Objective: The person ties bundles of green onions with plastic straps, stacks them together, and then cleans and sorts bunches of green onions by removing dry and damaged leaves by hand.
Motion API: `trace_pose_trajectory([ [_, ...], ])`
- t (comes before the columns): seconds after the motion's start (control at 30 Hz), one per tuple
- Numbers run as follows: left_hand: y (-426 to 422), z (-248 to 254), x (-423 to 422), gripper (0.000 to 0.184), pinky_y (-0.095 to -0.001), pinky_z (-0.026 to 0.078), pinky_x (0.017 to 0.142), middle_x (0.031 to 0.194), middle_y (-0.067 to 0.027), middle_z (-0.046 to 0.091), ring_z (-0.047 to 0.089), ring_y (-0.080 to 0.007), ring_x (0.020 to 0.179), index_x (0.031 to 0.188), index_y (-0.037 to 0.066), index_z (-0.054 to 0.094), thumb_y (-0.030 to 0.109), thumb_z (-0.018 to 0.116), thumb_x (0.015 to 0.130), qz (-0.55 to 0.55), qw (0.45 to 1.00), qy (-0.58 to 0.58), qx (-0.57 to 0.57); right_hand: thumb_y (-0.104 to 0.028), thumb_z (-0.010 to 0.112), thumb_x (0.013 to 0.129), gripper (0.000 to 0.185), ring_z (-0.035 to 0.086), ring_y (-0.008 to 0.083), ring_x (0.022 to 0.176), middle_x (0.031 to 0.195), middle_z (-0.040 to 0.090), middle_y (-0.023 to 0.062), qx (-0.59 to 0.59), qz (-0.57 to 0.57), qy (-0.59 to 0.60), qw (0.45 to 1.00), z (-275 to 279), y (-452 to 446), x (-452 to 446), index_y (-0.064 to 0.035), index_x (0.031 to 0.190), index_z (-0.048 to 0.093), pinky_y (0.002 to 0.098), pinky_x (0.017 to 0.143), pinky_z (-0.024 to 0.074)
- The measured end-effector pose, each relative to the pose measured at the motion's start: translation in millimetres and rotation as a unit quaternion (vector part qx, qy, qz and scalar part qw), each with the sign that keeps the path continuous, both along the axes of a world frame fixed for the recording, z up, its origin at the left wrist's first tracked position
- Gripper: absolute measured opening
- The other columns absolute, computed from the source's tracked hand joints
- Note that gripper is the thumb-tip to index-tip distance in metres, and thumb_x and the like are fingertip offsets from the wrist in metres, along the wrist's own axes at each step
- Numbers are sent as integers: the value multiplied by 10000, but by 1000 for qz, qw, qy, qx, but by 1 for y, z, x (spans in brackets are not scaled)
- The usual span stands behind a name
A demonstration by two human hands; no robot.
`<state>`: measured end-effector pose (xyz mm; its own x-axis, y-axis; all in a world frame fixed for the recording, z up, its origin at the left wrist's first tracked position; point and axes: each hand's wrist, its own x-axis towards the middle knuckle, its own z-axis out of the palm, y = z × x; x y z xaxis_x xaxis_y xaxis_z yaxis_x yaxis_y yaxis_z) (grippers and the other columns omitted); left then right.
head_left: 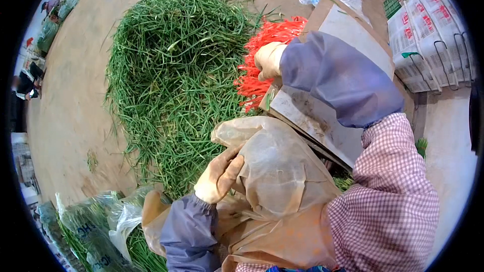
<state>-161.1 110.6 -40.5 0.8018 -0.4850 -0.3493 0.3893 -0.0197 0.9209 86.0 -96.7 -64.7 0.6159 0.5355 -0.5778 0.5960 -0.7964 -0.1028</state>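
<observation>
My right hand (270,60), in a pale glove, reaches over a heap of bright red strip ties (254,78) at the end of a board. Its fingers are curled in against the ties, and the fingertips are partly hidden. My left hand (220,175), also gloved, rests against my knee, which is covered by a translucent tan plastic apron (275,166). Its fingers lie along the plastic with the thumb apart, and I see nothing in them. In front of me spreads a big pile of loose long green stalks (176,70), close to both hands.
The board (315,116) lies at my right on a cardboard box. Plastic bags of green stalks (91,229) stand at lower left. White cartons (428,35) are stacked at right. A clear plastic bag (353,2) lies beyond the board. Another person (29,80) is at the far left edge.
</observation>
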Motion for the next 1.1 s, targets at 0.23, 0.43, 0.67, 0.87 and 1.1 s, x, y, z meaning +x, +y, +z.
trace_pose_trajectory([
  [0.23,-1,-7,-9,447,-319,384,1007,1251,-192,567,526,-247,1172,1328,-70,446,228,456,995,53,998,-24,30,-231,704,663,270,666,305,809,813,683,147,-74,51,44,995,-42,10,6,-62,874,716,426,702,514],
  [0.43,-4,-6,-18,427,-316,407,978,1197,-193,603,558,-252,1135,1284,-58,501,248,467,987,92,990,-67,83,-206,665,684,241,663,273,780,797,676,161,55,-57,44,996,-36,-1,11,-43,857,706,407,697,509],
  [0.67,-4,-3,-25,441,-317,430,953,1190,-215,605,577,-264,1120,1281,-62,501,259,486,979,99,988,-74,88,-306,692,736,295,668,303,836,818,679,167,-39,17,20,999,-35,14,-7,-57,893,715,416,729,507],
  [0.87,2,-5,-28,422,-322,395,994,1230,-178,584,540,-245,1152,1292,-59,488,231,458,987,86,989,-78,96,-216,676,750,179,636,206,672,698,656,98,102,-144,51,983,-51,0,1,-41,790,686,374,624,498],
  [1.1,1,-7,-28,437,-312,408,976,1217,-166,588,543,-226,1133,1306,-51,477,249,464,988,85,991,-62,84,-268,705,765,256,647,213,684,721,665,112,52,-108,31,992,-26,-4,-11,-33,866,704,377,643,502],
])
